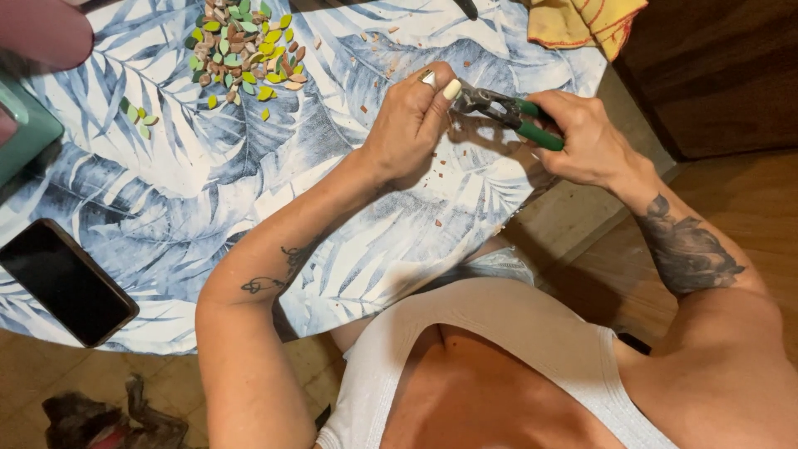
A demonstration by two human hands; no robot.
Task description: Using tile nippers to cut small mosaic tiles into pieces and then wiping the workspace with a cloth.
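Fingers of the right hand (586, 141) wrap tightly around the green handles of a pair of tile nippers (507, 110), squeezing them together above a round table. Opposite, the left hand (407, 125) pinches its thumb and fingertips (451, 88) closed right at the tool's dark metal head; whatever small piece they hold there is hidden behind the fingers and cannot be made out. A ring sits on one left finger, and the nails are pale.

Both hands work over a tablecloth (166, 191) printed with blue and white leaves, near the table's right edge. Small reddish-brown chips (438, 222) lie scattered on the cloth below and around the nippers. Well apart, toward the top of the table, rests a heap of leaf-shaped mosaic pieces (245, 46) in green, yellow-green, brown and beige, with a few loose green ones (137, 116) lying just to its left.

A black phone (66, 281) lies face up, screen dark, at the table's lower left edge. A teal object (25, 125) is cut off at the left border, and a yellow cloth (582, 21) with red stripes sits at the top right. The person wears a white sleeveless top, with tattoos on both forearms.
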